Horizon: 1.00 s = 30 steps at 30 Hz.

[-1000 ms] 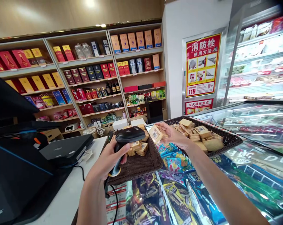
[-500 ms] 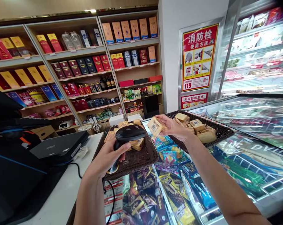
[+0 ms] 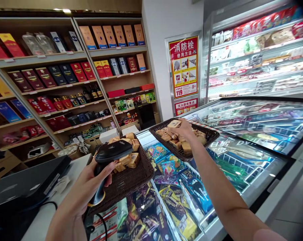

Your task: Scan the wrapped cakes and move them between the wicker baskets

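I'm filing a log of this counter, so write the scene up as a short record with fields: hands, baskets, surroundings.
Left hand: grips a black handheld scanner
Right hand: among packets in the right basket; firm grip unclear
Left basket: dark wicker, similar packets, partly hidden by the scanner
Below baskets: glass-topped display case with wrapped packs
Background: shelves of boxes; red-and-yellow poster on the wall
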{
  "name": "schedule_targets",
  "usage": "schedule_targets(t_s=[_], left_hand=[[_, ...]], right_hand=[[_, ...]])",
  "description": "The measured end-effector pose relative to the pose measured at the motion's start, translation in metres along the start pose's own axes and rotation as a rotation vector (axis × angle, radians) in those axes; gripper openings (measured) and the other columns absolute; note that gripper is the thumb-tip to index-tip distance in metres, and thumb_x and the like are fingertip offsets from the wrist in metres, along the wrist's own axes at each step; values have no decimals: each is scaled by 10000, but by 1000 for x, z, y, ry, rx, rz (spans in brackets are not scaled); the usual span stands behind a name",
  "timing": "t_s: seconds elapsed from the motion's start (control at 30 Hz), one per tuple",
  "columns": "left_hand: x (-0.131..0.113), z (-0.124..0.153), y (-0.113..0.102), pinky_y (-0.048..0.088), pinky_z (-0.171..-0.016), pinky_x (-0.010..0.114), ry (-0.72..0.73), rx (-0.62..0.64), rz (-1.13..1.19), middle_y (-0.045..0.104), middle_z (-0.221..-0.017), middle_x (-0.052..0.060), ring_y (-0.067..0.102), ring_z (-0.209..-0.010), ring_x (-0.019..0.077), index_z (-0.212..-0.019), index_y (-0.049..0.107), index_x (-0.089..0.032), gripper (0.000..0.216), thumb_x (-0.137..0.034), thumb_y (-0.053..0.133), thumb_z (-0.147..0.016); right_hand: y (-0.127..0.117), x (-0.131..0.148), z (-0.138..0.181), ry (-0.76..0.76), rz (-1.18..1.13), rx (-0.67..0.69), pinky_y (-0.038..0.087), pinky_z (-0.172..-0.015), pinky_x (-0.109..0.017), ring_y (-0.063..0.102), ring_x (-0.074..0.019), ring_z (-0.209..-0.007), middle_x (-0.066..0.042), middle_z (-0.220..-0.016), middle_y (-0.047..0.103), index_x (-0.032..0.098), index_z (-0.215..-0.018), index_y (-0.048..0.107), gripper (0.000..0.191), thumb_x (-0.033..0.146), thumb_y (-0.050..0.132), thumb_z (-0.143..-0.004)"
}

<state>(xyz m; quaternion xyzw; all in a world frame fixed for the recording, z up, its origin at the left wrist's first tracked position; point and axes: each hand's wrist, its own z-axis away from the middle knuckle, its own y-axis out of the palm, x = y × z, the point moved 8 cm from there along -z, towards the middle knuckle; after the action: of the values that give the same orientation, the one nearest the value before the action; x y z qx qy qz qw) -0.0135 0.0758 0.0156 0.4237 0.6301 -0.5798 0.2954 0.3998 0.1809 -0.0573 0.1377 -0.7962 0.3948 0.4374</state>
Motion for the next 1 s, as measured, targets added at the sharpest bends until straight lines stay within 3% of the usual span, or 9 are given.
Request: schedule_targets(t_s=[0.07, 0.17, 0.33, 0.5, 0.63, 0.7, 0.83, 1.0], left_hand=[[-1, -1, 0, 292, -420, 214, 11, -13, 5, 583, -532, 2, 479, -481, 143, -750, 607, -205, 459, -639, 743, -685], [0, -4, 5, 267, -404, 209, 15, 36, -5, 579, -527, 9, 457, -465, 127, -679, 598, -194, 492, -658, 758, -657], [4, -4, -2, 297, -420, 202, 6, -5, 35, 593, -528, -6, 490, -475, 128, -775, 603, -197, 494, -659, 752, -681], [12, -5, -26, 386, -484, 221, 16, -115, -39, 604, -551, -20, 541, -505, 135, -810, 584, -197, 510, -672, 735, -700], [27, -9, -48, 396, -508, 228, -39, -226, -144, 606, -537, -20, 565, -527, 146, -783, 552, -198, 524, -703, 685, -731], [31, -9, -53, 399, -514, 227, -69, -231, -159, 607, -537, -19, 577, -540, 150, -782, 541, -199, 523, -704, 672, -745], [28, -4, -53, 414, -523, 232, -65, -209, -100, 606, -559, -24, 587, -553, 152, -836, 547, -201, 499, -681, 666, -769], [23, 0, -51, 406, -529, 239, -37, -202, -53, 591, -554, -30, 582, -552, 153, -807, 518, -206, 480, -658, 676, -771]], right_hand=[[-13, -22, -14, 36, 87, -101, 405, -1038, -405, 509, -321, -1262, -206, -1307, 577, 87, -1315, 512, 736, 396, 748, -689], [-9, -40, -23, 40, 139, -74, 405, -1039, -385, 543, -294, -1250, -210, -1308, 597, 72, -1325, 532, 554, 264, 609, -810], [7, -26, -17, -34, 150, 15, 431, -1010, -365, 605, -268, -1178, -177, -1233, 666, 90, -1274, 609, 432, 190, 561, -856], [39, 30, 18, -272, 118, 79, 457, -985, -363, 646, -237, -1086, -139, -1186, 687, 124, -1251, 627, 378, 268, 577, -905], [114, 86, 87, -508, 79, 369, 493, -921, -362, 667, -226, -984, -117, -1178, 681, 167, -1203, 643, 354, 331, 642, -889], [154, 109, 124, -583, 77, 517, 500, -911, -360, 648, -244, -1043, -126, -1237, 651, 171, -1223, 623, 408, 353, 683, -863], [203, 161, 163, -811, 185, 513, 428, -1040, -399, 493, -290, -1281, -164, -1362, 558, 137, -1358, 511, 535, 286, 656, -865], [236, 206, 168, -1004, 328, 523, 335, -1117, -399, 397, -288, -1356, -180, -1417, 521, 104, -1365, 508, 520, 99, 553, -847]])
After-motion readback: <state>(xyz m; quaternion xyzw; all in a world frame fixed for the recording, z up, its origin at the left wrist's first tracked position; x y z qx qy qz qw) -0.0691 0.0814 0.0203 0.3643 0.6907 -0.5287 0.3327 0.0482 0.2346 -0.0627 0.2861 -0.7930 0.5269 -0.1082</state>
